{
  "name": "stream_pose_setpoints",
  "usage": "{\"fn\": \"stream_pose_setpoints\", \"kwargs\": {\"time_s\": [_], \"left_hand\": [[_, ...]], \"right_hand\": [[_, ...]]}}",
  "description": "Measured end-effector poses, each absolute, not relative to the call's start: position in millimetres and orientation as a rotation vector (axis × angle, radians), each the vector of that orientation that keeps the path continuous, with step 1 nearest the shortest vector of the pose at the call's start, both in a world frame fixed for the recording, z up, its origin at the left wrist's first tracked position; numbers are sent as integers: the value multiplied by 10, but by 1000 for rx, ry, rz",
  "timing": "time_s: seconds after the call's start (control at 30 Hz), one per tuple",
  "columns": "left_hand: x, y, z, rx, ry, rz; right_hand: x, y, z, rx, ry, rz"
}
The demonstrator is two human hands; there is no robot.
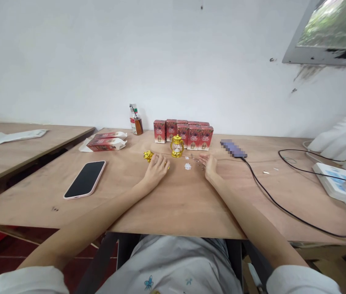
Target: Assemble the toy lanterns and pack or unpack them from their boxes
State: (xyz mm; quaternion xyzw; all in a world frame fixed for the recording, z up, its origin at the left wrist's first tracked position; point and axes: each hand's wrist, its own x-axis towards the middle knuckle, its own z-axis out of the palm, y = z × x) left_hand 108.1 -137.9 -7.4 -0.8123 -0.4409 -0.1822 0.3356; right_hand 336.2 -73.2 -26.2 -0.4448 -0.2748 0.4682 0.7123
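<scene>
My left hand [157, 168] rests on the table with its fingers curled over shiny gold lantern parts [147, 155]. Bits of gold show on both sides of the fingers; the rest is hidden under them. My right hand [210, 165] lies edge-down on the wood, fingers stretched towards the middle, beside some tiny metal pieces [202, 167]. A small gold lantern [177, 148] with a clear body stands upright beyond and between the hands. Small white pieces [188, 166] lie flat in front of it.
Several red boxes [183, 134] stand behind the lantern. Opened red packaging [107, 143] and a bottle of brown liquid [136, 124] are at back left, a phone [85, 179] nearer. On the right are a purple device [233, 148], its black cable [266, 194] and a power strip [341, 183].
</scene>
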Motion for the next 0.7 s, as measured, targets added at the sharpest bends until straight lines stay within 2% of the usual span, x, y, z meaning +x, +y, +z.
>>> {"fn": "stream_pose_setpoints", "kwargs": {"time_s": [0.37,0.5,0.7], "left_hand": [[1331,-1245,-97,-2206,-1139,-45],[1440,-942,29,-2256,-1361,-137],[1385,-633,256,-2260,-1622,-517]], "right_hand": [[3444,-687,-197,-840,-622,1149],[3458,-690,-195,-835,-590,1142],[3450,-691,-186,-839,-591,1161]]}}
